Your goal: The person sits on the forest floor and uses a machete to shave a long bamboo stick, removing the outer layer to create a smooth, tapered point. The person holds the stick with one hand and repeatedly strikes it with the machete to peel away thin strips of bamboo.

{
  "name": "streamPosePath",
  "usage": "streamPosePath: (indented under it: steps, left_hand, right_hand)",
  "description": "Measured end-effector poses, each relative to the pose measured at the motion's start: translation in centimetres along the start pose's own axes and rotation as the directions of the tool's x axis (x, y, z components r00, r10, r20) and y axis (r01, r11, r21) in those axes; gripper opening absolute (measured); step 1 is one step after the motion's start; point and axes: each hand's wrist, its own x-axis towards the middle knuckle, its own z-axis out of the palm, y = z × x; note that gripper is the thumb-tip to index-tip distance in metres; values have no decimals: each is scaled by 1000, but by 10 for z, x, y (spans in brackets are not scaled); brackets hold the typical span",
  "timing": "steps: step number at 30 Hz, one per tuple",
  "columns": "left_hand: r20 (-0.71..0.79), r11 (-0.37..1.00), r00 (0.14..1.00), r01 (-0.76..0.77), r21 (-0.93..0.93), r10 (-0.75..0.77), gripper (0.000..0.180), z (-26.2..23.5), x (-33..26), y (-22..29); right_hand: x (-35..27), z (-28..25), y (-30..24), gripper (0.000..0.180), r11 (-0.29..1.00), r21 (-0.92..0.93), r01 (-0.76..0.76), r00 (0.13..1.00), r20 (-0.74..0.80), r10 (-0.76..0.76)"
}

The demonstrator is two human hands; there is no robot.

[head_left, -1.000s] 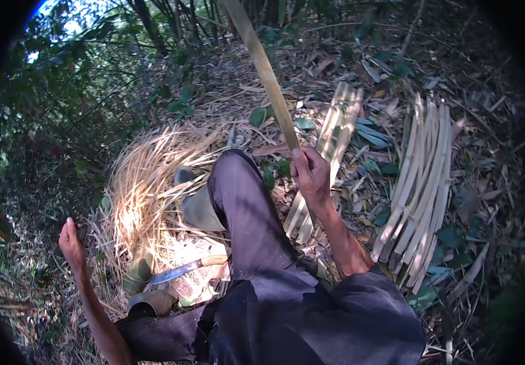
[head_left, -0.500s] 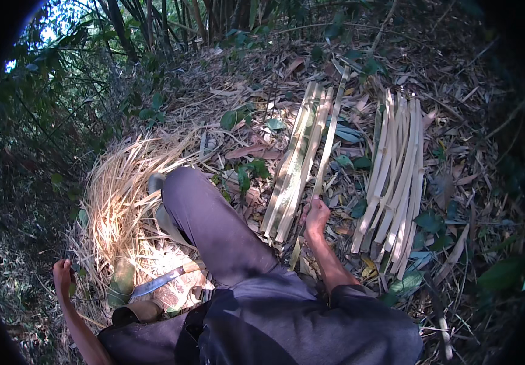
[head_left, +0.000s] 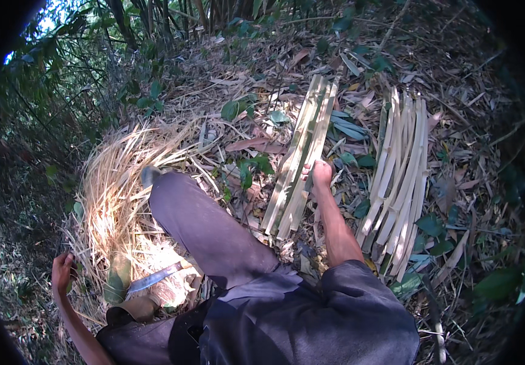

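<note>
My right hand [head_left: 321, 175] is closed round the right edge of a short bundle of split bamboo strips [head_left: 304, 152], gripping a bamboo strip there. The strips lie side by side on the leaf litter, pale with some green faces. Far to the left, my left hand [head_left: 63, 271] hangs beside a heap of fine bamboo shavings [head_left: 113, 194], its fingers loosely bent and nothing visible in them. Between my legs, a machete [head_left: 153, 278] with a wooden handle lies near a green bamboo section [head_left: 118, 280].
A second, larger bundle of pale strips [head_left: 399, 176] lies to the right of my right arm. Dry leaves, twigs and low green plants [head_left: 256, 167] cover the ground. My bent knee [head_left: 180, 198] rises between the shavings and the strips. Bamboo stems [head_left: 122, 24] stand at the back.
My right hand has moved away from me, bringing the separate strip leftward against the bundle. My left hand has hardly moved.
</note>
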Motion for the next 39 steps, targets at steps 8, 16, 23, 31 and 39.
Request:
streamPosePath:
  steps: [8, 16, 23, 31, 39]
  left_hand:
    - [9, 996, 999, 35, 80, -36, 29, 6, 20, -4]
    - [31, 898, 966, -249, 363, 256, 41, 50, 44, 51]
    - [136, 945, 964, -253, 207, 229, 41, 61, 47, 86]
    - [226, 973, 974, -51, 227, -2, 33, 67, 76, 65]
    - [251, 977, 962, -149, 150, 108, 36, 75, 75, 87]
  right_hand:
    - [-30, -40, 52, 24, 737, -628, 250, 939, -28, -342]
    - [-77, -17, -28, 22, 475, -804, 357, 928, 245, -282]
    - [-110, 7, 4, 24, 66, -559, 826, 547, 825, 141]
    - [-99, 27, 5, 13, -113, -436, 893, 444, 812, 378]
    - [-116, 48, -41, 23, 92, -467, 880, 379, 805, 457]
